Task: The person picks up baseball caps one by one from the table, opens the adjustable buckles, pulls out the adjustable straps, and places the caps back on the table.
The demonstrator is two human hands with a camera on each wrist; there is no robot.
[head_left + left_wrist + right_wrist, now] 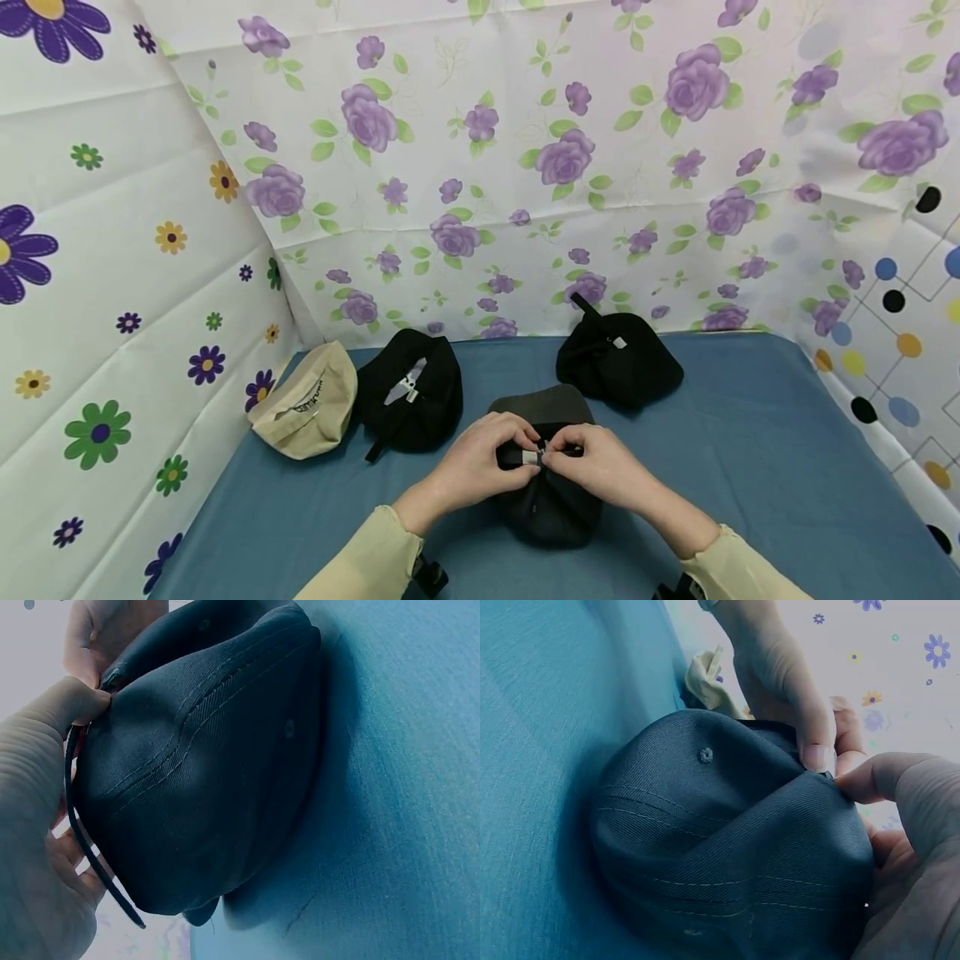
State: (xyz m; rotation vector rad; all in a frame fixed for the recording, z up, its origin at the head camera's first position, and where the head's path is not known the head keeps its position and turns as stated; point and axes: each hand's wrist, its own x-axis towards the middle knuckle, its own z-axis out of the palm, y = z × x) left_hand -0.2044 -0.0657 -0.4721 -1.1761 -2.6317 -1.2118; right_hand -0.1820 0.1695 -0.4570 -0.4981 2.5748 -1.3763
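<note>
A dark grey baseball cap [551, 517] rests on the blue cloth, its brim [543, 406] pointing away from me. My left hand [480, 458] pinches the cap's strap from the left, beside a small pale piece [530, 457]. From the right, my right hand [603, 467] pinches the same strap between thumb and finger. The fingertips of both hands nearly meet over the crown. In the left wrist view, a loose strap end [88, 851] hangs below the left thumb. Stitched seams and an eyelet [706, 755] show in the right wrist view. Fingers partly hide the fastening.
A beige cap [307, 408] and a black cap [420, 417] lie side by side at the back left of the blue cloth [765, 467]. Another black cap [622, 367], its strap sticking up, lies at the back right. Flowered sheets [480, 192] stand behind.
</note>
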